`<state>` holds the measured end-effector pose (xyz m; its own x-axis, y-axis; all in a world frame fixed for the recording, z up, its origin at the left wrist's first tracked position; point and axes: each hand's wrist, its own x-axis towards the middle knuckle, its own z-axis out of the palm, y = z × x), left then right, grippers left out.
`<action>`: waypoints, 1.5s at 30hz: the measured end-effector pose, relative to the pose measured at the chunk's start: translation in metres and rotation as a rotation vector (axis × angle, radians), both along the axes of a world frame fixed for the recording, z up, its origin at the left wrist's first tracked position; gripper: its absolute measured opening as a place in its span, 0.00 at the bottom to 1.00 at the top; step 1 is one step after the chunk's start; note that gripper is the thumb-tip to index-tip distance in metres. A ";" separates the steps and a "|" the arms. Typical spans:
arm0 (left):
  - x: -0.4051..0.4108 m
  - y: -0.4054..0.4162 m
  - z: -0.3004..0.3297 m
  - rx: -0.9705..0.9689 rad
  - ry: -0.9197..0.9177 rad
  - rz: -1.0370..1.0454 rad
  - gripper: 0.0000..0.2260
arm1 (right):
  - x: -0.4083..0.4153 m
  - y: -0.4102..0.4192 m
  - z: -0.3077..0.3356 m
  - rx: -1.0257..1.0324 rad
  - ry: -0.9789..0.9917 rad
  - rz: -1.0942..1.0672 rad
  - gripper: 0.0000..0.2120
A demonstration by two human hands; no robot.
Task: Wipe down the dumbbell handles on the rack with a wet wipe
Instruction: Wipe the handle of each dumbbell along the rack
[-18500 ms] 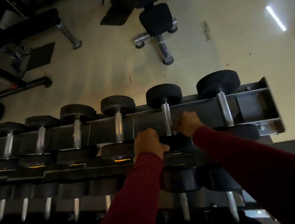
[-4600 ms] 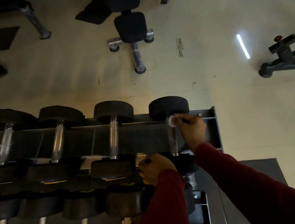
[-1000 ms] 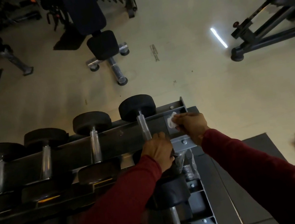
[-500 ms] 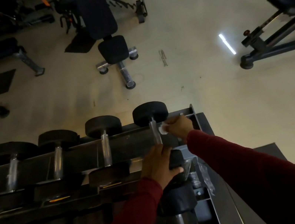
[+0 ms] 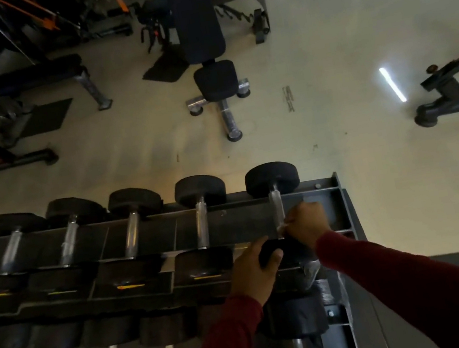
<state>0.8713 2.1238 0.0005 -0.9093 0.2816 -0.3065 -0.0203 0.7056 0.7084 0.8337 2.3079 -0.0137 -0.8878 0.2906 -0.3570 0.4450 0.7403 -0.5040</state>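
Nearest the camera, two red sleeves reach over a dumbbell rack [image 5: 346,209] in a dim gym, where the left hand [image 5: 254,273] cups the near black head [image 5: 278,253] of the end dumbbell, fingers curled over its edge to steady it. Just beyond, the right hand [image 5: 306,224] closes its grip on a wet wipe [image 5: 283,228], only a pale scrap showing at the fingers, pressed against the lower end of that dumbbell's chrome handle [image 5: 277,207]. The handle belongs to the last dumbbell at the rack's right end, top tier; five more handles run off to the left. The risks look modest: a hard rub along the smooth bar could probably roll or shift the dumbbell in its cradle if the bracing hand eases off, and fingers near the head could be pinched against the rail. The small wipe, bunched, may also miss the far end of the bar. Farther off, an adjustable bench [image 5: 202,44] stands on the pale floor [image 5: 338,49]
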 end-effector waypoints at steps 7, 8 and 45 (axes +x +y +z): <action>-0.006 0.006 -0.002 -0.064 -0.020 0.046 0.20 | -0.047 0.001 0.019 0.096 0.235 0.050 0.10; -0.008 0.006 -0.002 -0.075 -0.041 0.051 0.20 | -0.047 0.001 0.018 0.116 0.225 0.073 0.10; 0.143 -0.497 0.238 -0.177 0.253 0.707 0.21 | 0.061 -0.476 0.235 -1.007 -0.131 0.331 0.11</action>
<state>1.0141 1.6270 0.2387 -0.9030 -0.4264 -0.0519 -0.3610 0.6880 0.6296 0.8942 1.8316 0.2212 -0.8056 -0.4397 -0.3971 0.3937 0.1035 -0.9134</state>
